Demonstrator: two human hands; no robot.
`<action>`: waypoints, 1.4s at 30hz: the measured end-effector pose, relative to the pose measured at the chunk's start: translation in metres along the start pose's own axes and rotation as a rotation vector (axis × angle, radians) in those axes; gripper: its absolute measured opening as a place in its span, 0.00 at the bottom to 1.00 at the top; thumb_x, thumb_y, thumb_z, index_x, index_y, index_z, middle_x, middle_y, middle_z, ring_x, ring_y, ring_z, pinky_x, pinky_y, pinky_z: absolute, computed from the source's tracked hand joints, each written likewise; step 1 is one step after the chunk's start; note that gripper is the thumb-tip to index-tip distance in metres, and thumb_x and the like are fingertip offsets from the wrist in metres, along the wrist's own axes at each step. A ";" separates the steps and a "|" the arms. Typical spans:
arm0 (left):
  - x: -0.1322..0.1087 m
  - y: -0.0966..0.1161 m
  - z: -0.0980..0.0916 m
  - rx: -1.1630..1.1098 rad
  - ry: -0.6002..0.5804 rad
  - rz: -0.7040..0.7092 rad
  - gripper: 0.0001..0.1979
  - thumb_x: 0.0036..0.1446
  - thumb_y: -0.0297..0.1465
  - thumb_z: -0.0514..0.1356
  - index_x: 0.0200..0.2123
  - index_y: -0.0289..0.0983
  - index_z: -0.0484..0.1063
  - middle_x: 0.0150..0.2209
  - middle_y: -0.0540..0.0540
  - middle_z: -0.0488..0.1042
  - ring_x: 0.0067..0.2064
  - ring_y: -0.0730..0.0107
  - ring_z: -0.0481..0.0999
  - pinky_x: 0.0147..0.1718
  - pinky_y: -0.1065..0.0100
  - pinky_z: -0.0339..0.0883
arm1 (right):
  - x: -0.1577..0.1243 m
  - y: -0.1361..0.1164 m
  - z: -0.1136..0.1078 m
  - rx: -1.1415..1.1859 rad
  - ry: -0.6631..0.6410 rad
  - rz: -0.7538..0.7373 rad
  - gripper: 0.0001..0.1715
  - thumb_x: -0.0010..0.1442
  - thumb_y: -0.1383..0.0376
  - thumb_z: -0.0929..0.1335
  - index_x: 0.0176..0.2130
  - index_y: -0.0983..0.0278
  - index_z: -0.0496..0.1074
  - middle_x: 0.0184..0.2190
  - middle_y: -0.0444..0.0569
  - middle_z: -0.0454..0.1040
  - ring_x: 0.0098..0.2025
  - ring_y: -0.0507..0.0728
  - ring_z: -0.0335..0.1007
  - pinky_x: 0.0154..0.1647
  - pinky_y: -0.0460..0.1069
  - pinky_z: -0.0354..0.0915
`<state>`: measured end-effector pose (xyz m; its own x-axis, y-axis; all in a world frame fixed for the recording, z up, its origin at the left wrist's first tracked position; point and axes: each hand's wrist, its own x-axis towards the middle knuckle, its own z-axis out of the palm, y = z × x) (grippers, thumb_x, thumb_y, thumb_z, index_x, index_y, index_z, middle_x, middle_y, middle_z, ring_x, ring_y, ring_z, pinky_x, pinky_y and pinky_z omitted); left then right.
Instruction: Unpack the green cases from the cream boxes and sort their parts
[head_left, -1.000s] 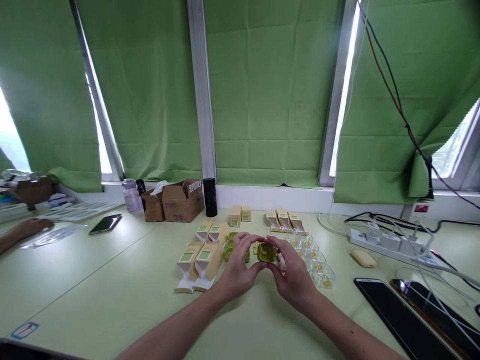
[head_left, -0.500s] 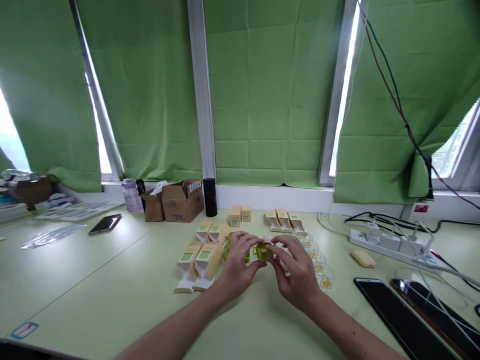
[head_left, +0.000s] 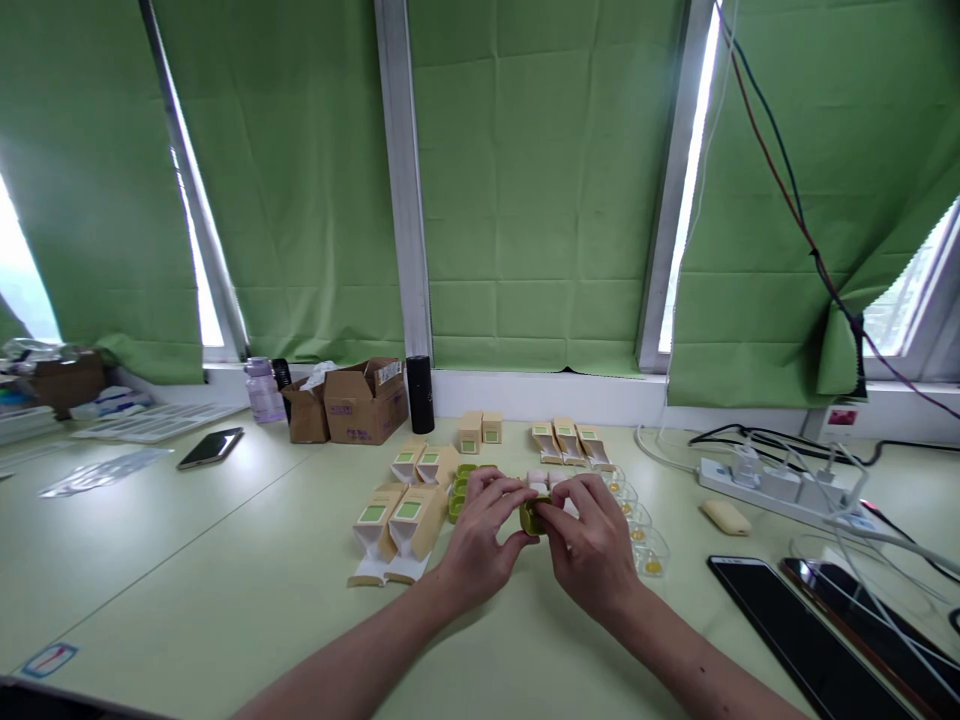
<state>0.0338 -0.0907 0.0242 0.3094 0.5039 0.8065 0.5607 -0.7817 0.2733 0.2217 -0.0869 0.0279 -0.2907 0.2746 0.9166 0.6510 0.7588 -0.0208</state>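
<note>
Between my fingertips is a small olive-green square plastic case [head_left: 529, 518], raised above the table. My left hand [head_left: 484, 535] pinches its left side with thumb and fingers. My right hand [head_left: 596, 545] is closed on the right side, with fingertips reaching into its hollow; whatever they press there is hidden. More green cases [head_left: 457, 490] stand in a group just behind my left hand. Past my right hand are small pale pieces [head_left: 555, 479] and a row of clear plastic covers with yellow centres [head_left: 651, 553]. Open-flapped cardboard boxes [head_left: 420, 512] with green labels lie to the left.
More small boxes [head_left: 564, 440] stand at the back, near brown cartons [head_left: 367, 405] and a black cylinder [head_left: 420, 395]. To the right are a power strip [head_left: 780, 490] with cables, a beige oval object [head_left: 725, 517] and a dark tablet-like device [head_left: 787, 620]. A phone [head_left: 211, 448] lies left.
The green case has tilted and sits slightly lower, with my right fingers now further into it. My left hand has shifted a little, uncovering more of the green cases behind.
</note>
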 end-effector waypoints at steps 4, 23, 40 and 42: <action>-0.001 -0.001 0.000 0.005 -0.011 0.006 0.23 0.56 0.22 0.68 0.54 0.42 0.76 0.50 0.41 0.78 0.56 0.50 0.67 0.55 0.46 0.68 | 0.001 -0.001 0.001 0.007 0.014 0.012 0.14 0.63 0.76 0.66 0.35 0.60 0.76 0.33 0.50 0.69 0.39 0.60 0.63 0.38 0.54 0.63; 0.000 -0.001 0.001 0.013 0.032 0.007 0.23 0.55 0.21 0.67 0.54 0.41 0.77 0.50 0.41 0.78 0.55 0.50 0.68 0.54 0.47 0.69 | 0.002 -0.004 0.001 0.059 0.054 -0.024 0.14 0.65 0.76 0.65 0.32 0.61 0.72 0.28 0.49 0.68 0.35 0.59 0.60 0.33 0.54 0.57; 0.001 -0.004 -0.001 0.045 0.042 -0.048 0.23 0.55 0.22 0.67 0.54 0.43 0.77 0.50 0.41 0.79 0.56 0.50 0.69 0.54 0.46 0.69 | 0.000 -0.006 0.003 0.051 0.048 -0.055 0.13 0.67 0.74 0.64 0.33 0.61 0.72 0.29 0.49 0.68 0.35 0.59 0.60 0.34 0.55 0.58; 0.001 -0.009 -0.001 0.054 0.065 -0.080 0.23 0.56 0.21 0.65 0.54 0.42 0.77 0.50 0.41 0.78 0.56 0.50 0.68 0.55 0.46 0.69 | 0.000 -0.007 0.003 0.060 0.053 -0.063 0.13 0.67 0.74 0.64 0.34 0.60 0.73 0.29 0.49 0.68 0.35 0.59 0.60 0.35 0.55 0.58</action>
<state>0.0283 -0.0834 0.0230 0.2127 0.5374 0.8161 0.6224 -0.7183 0.3108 0.2153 -0.0909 0.0266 -0.2911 0.1949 0.9366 0.5889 0.8080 0.0149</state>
